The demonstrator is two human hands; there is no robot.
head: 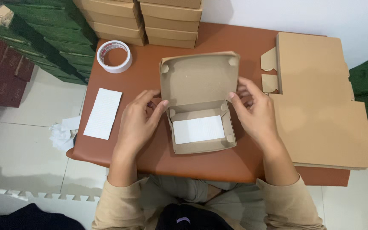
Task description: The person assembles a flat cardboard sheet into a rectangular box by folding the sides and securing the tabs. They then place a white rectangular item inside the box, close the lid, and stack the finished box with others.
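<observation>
Box (201,132) long axis left-right, lid open, tilted away. Left hand (139,121) and right hand (254,113) fingers pinch its side walls.

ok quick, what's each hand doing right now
Left hand: holding the left side of the open cardboard box.
Right hand: holding the box's right side.

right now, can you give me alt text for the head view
Both hands, left and right, hold the sides of an open cardboard box with a white sheet inside, on a brown table. Tape and paper lie left, flat cardboard right.
</observation>
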